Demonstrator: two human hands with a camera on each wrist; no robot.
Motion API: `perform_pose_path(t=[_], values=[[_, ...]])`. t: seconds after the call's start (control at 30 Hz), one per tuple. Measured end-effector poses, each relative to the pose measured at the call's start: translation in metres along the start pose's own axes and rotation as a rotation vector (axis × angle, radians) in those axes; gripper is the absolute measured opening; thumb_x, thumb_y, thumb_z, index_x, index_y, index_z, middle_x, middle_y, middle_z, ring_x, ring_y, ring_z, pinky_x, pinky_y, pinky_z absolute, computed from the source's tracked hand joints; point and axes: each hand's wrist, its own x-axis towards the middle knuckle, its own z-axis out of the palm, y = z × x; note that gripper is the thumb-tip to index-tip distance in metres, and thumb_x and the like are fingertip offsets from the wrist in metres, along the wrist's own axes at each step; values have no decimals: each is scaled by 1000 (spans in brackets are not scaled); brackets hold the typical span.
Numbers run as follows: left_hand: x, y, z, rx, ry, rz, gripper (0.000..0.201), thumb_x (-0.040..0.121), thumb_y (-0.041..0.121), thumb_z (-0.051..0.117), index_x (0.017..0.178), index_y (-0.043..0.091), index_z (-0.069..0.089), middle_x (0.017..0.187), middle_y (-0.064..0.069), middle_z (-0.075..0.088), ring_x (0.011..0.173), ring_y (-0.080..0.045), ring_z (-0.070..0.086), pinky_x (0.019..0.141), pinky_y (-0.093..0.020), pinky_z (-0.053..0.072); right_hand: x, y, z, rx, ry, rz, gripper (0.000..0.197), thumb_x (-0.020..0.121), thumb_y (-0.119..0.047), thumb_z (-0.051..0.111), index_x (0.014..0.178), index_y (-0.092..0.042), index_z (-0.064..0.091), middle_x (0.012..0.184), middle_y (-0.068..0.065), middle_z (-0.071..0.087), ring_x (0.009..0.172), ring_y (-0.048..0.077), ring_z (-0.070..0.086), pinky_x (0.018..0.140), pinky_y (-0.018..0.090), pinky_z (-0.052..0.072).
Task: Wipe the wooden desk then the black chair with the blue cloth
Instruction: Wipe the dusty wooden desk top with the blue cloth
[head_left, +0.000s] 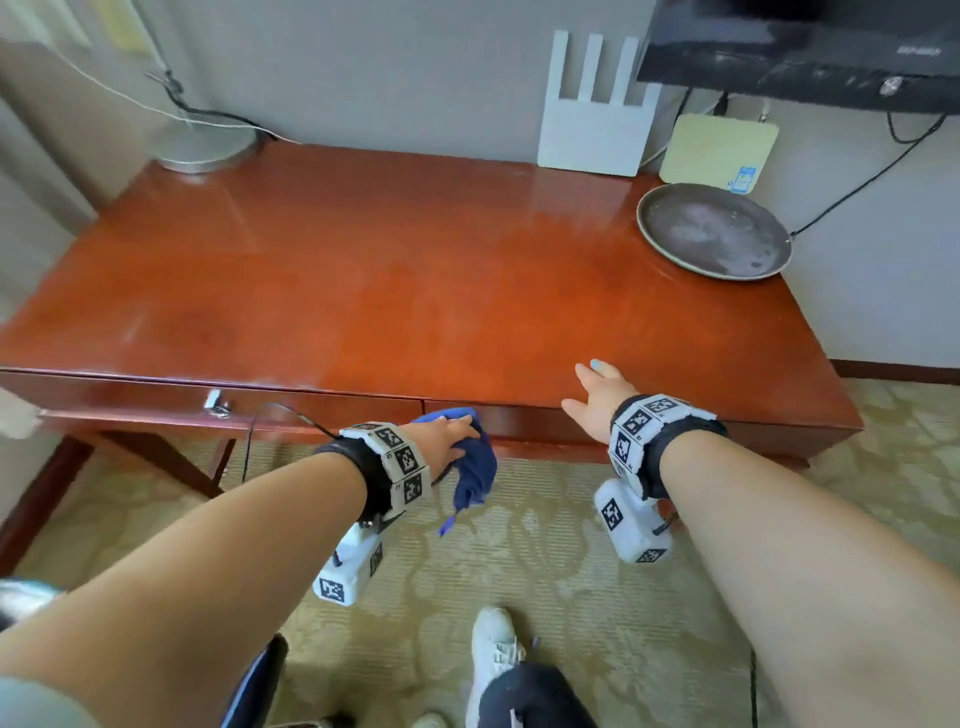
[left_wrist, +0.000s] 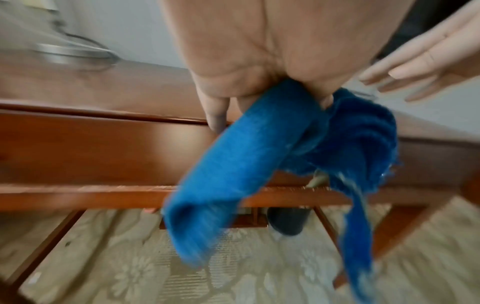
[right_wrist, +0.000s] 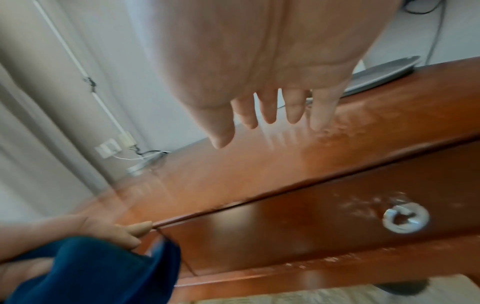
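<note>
The wooden desk (head_left: 395, 270) fills the middle of the head view, its glossy top bare in the centre. My left hand (head_left: 449, 436) grips the blue cloth (head_left: 475, 473) just in front of the desk's front edge, and the cloth hangs down past the drawer front (left_wrist: 91, 148). In the left wrist view the blue cloth (left_wrist: 233, 174) dangles in two folds from my fingers. My right hand (head_left: 597, 389) is over the desk's front edge with fingers (right_wrist: 293, 111) straight and spread, holding nothing. The black chair is not clearly in view.
A round grey plate (head_left: 714, 231) sits at the desk's back right. A white router (head_left: 592, 109) and a cream box (head_left: 719, 150) lean on the wall, under a black monitor (head_left: 800, 47). A lamp base (head_left: 205, 145) stands back left. Drawer knobs (head_left: 215, 402) face me; carpet lies below.
</note>
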Motion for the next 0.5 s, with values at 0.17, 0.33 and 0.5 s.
perform_pose_path(t=[0.17,0.33,0.5], values=[[-105,-15,-10,-283,338,-154,34,102,13,34,134,3,39,107,-5,60,108,-25,54,78,-20,31,-42,-62,-20,-16,60,-308,56,100,-41,32,149,-18,20,156,1,16,138,20,28,108,29,26],[-192,-16,-12,-473,604,-327,33,101,23,38,130,9,38,117,-16,57,105,-26,56,80,-26,35,-92,-124,-22,104,-99,-697,61,95,-39,47,147,-18,24,150,2,32,138,17,32,110,25,24],[-262,-1,3,-495,714,-495,26,101,27,38,121,12,43,99,-6,54,86,-18,49,67,-23,30,-140,-160,-9,69,-240,-995,55,83,-18,70,132,-14,44,128,0,52,120,10,47,100,21,36]])
